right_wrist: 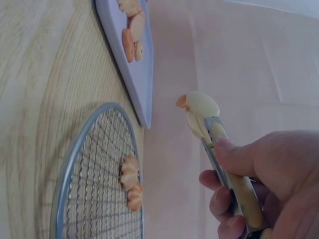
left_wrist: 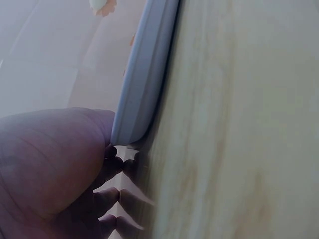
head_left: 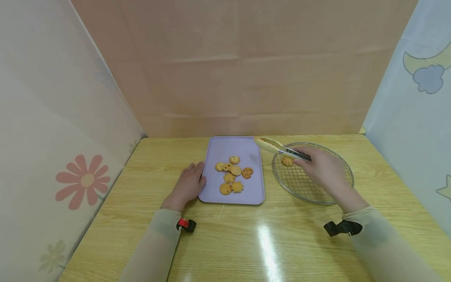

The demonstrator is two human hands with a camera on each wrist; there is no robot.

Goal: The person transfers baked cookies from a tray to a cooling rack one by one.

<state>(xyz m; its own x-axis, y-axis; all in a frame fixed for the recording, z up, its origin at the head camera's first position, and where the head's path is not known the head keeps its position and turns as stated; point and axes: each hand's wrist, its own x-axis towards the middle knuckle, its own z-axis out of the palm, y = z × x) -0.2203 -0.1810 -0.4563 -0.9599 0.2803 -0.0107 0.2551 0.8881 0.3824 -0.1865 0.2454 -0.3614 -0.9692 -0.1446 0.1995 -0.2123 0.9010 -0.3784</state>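
My right hand (head_left: 325, 168) grips a pair of tongs (head_left: 268, 147) with cream-coloured tips, raised between the tray and the rack. Pinched at the tongs' end is a small orange-brown cookie (right_wrist: 182, 101), mostly covered by the tips. Beside the left edge of a lilac tray (head_left: 216, 147), my left hand (head_left: 188, 182) rests with its thumb (left_wrist: 94, 124) at the rim and its fingertips down on the table. Several cookies lie on the tray, among them a pretzel-shaped one (head_left: 248, 172) and a star-shaped one (head_left: 237, 187).
To the tray's right stands a round wire rack (head_left: 299, 188), partly under my right hand and forearm. Ridged cookies (right_wrist: 129, 172) sit near its rim. The wooden table (head_left: 225, 235) meets a tan backdrop (head_left: 239, 78) behind, with patterned cloth walls on both sides.
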